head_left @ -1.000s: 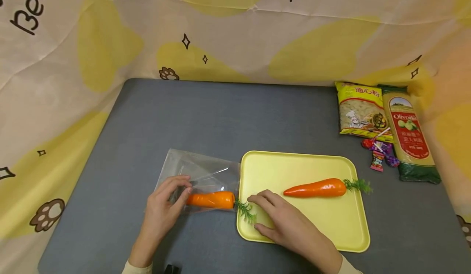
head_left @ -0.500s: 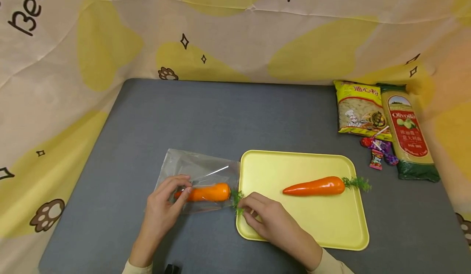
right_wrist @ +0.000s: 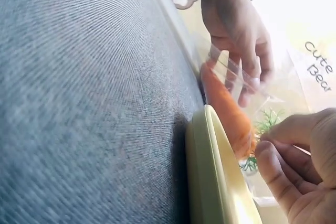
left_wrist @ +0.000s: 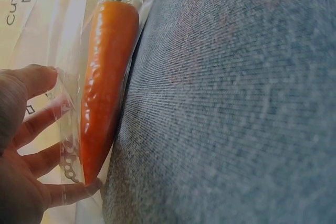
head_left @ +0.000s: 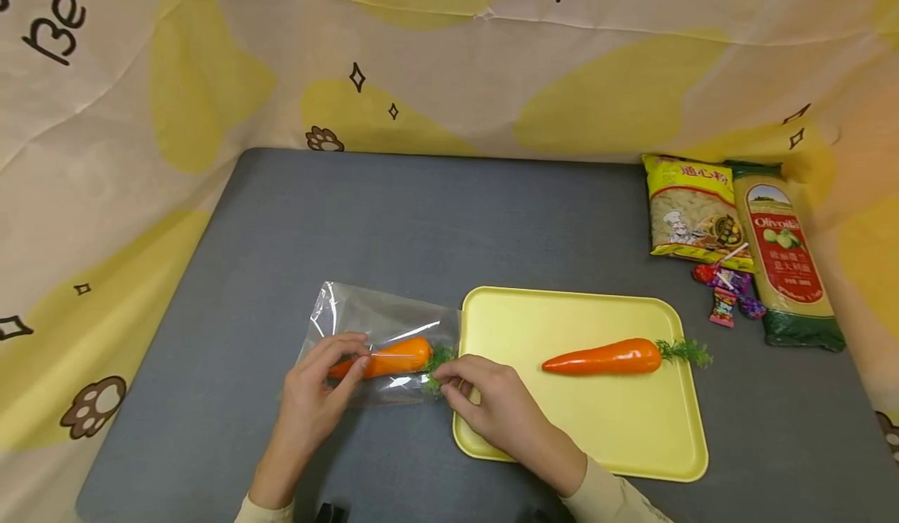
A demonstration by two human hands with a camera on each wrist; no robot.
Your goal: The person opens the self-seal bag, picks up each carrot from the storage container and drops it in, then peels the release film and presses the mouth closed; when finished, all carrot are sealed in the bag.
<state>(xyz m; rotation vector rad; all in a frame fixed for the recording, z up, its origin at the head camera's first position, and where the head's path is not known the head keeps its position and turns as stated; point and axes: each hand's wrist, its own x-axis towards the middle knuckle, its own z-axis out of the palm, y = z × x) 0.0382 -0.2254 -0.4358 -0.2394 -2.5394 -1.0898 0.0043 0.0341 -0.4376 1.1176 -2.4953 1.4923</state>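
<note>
An orange carrot with green leaves lies in a clear plastic bag left of the yellow tray. My left hand holds the bag near the carrot's pointed end; in the left wrist view its thumb and fingers are spread beside the film. At the bag's right end, my right hand pinches the carrot's leaves between thumb and fingers, seen closer in the right wrist view. A second carrot rests on the yellow tray, leaves over the right rim.
Back right hold a yellow pasta bag, a long spaghetti pack and several wrapped candies. A patterned cloth rises behind the grey table. A dark object shows at the front edge.
My right hand has moved left and taken hold of the leaves. The carrot has slid left and tilted, its leaves now over the bag. The left hand has barely moved.
</note>
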